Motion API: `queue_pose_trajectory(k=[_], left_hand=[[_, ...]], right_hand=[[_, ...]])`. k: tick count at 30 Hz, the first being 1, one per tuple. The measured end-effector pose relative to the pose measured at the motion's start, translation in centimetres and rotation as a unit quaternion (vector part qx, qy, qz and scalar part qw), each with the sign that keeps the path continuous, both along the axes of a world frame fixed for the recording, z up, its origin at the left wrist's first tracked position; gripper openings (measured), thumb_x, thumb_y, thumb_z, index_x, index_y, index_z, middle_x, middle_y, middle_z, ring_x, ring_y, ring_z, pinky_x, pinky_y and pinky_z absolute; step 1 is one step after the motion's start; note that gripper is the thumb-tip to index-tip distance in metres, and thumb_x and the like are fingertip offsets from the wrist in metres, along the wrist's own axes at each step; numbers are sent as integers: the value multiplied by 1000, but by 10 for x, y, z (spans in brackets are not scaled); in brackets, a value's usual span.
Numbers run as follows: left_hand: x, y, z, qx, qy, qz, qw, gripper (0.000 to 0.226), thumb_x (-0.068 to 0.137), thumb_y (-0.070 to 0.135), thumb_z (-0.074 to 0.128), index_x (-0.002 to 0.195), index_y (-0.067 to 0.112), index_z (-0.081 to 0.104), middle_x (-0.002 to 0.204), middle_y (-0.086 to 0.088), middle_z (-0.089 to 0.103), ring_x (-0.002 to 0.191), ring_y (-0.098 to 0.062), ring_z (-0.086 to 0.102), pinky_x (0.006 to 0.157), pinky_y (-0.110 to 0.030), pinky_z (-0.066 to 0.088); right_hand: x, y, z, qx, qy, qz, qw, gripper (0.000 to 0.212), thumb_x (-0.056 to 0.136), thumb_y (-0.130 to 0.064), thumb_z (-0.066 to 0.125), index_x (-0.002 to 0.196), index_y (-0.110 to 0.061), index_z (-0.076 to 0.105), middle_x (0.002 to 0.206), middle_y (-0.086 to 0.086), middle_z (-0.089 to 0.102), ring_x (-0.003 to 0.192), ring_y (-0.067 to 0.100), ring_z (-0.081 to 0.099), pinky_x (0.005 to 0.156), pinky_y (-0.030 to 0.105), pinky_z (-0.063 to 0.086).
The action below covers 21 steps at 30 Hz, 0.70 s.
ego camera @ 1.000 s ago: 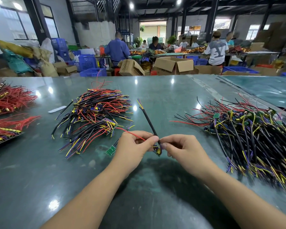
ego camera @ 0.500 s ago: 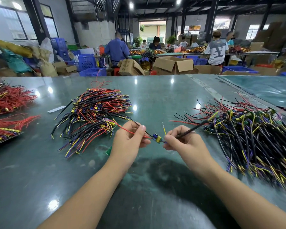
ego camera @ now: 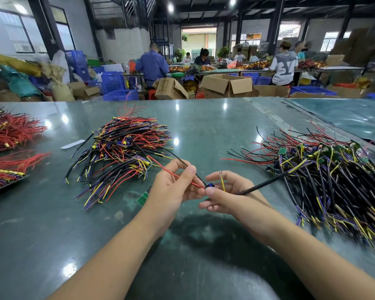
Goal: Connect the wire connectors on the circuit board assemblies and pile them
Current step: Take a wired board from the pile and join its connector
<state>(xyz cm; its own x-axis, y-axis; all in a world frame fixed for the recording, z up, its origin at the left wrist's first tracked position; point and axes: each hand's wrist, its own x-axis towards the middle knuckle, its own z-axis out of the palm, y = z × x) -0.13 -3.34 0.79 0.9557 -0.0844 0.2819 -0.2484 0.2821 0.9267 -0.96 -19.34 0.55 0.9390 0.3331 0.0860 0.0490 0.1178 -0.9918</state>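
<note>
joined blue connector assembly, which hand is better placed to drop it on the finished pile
Left. The left hand already pinches the red wire and sits beside the left-side pile of wired assemblies; the right hand is farther away.

table [ego camera: 204, 131] glossy dark green | connector [ego camera: 210, 185] in my fingers blue, red wire [ego camera: 171, 173] off it | left pile [ego camera: 126, 148] black, red, yellow, purple | board [ego camera: 142, 198] green | far crates [ego camera: 113, 82] blue
</note>
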Motion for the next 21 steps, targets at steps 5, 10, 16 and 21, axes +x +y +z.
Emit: queue_pose_trajectory(k=[5, 10, 16, 21], left_hand=[[5, -1, -5, 117, -42, 105, 987, 22, 99, 14, 46, 77, 14, 49, 50, 3, 55, 41, -8, 47, 42, -17, 40], [12, 7, -6, 155, -59, 204, 965, 19, 97, 22, 49, 79, 17, 49, 44, 4, 52, 39, -9, 43, 41, -20, 36], [14, 14, -6, 140, -90, 246, 955, 18, 93, 21, 58, 78, 18, 50, 41, 6, 47, 36, -5, 35, 39, -17, 29], [14, 13, -6, 120, -104, 266, 951, 16, 91, 19, 63, 77, 21, 54, 40, 5, 44, 36, -8, 34, 39, -18, 29]], right_hand=[[0, 3, 1, -28, -21, -18, 999, 8, 89, -2, 60, 96, -6, 61, 82, 7, 72, 64, 17, 66, 65, 24, 53], [-3, 3, 3, -78, -37, 37, 996, 10, 88, -4, 62, 98, -4, 61, 88, 6, 74, 62, 15, 65, 61, 22, 49], [-2, 1, 7, -79, -30, 85, 993, 7, 89, -3, 60, 95, -3, 57, 90, 12, 73, 59, 17, 64, 58, 21, 48], [1, -4, 3, -78, -10, 110, 991, 7, 88, -3, 60, 95, -2, 57, 89, 13, 73, 59, 16, 63, 61, 23, 50]])
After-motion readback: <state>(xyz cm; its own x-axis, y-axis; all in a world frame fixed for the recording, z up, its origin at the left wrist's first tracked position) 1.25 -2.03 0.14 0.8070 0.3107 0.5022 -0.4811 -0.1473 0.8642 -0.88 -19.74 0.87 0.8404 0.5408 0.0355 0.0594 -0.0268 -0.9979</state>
